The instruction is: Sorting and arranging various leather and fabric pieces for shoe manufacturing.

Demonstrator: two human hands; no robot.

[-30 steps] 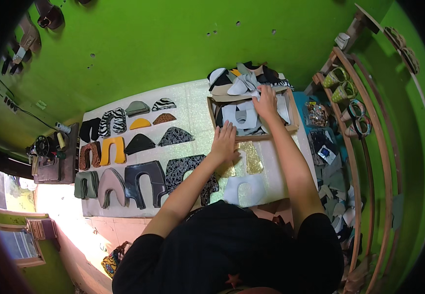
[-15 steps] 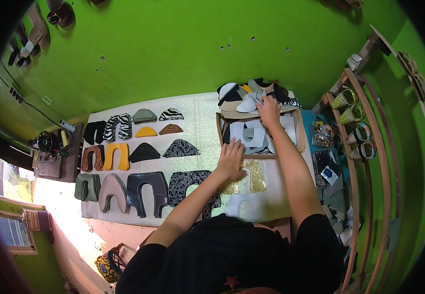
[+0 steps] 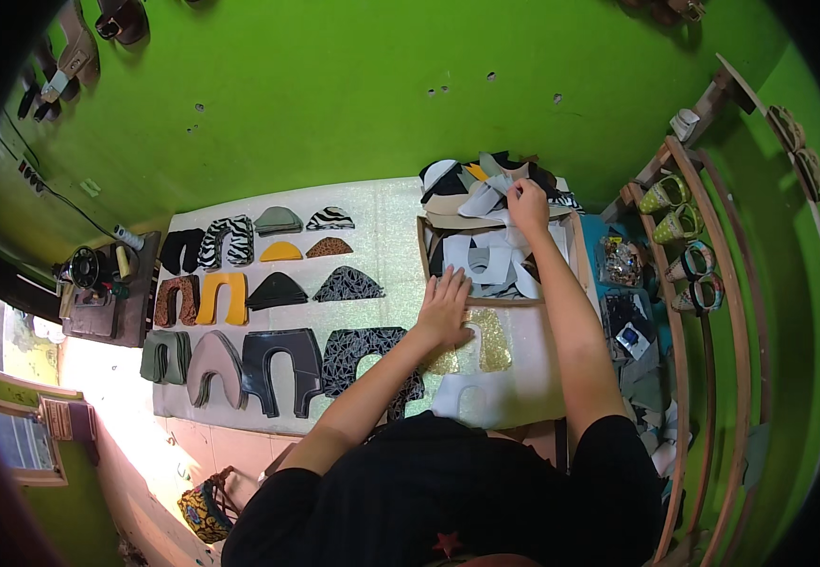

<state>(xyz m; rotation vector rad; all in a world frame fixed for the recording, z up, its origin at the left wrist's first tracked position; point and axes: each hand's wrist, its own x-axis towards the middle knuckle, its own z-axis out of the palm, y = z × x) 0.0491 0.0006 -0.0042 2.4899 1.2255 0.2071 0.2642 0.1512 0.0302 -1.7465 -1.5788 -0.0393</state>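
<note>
My left hand [image 3: 445, 310] lies with fingers stretched over the near left edge of a shallow cardboard box [image 3: 580, 253]. White and grey cut pieces [image 3: 490, 263] fill this box, some of them U-shaped. My right hand [image 3: 528, 208] is above the box's far side, fingers curled together beside a heap of mixed cut pieces [image 3: 443, 180]. Pale grey pieces [image 3: 486, 197] lie on the heap just left of its fingertips. Whatever those fingers may hold is too small to make out. Gold glitter U-shaped pieces [image 3: 495, 340] and a white piece [image 3: 474, 389] lie nearer me.
Stacks of U-shaped pieces [image 3: 282, 369] and half-round pieces [image 3: 349, 283] stand in rows across the table [image 3: 391, 203]. A sewing machine [image 3: 84, 269] stands at the left. On the right are a wooden rack [image 3: 703, 312] with sandals and bins of scraps [image 3: 632, 340].
My right hand has moved slightly right and nearer, off the pale grey pieces, and its fingers have curled in. The left hand has stayed at the box edge.
</note>
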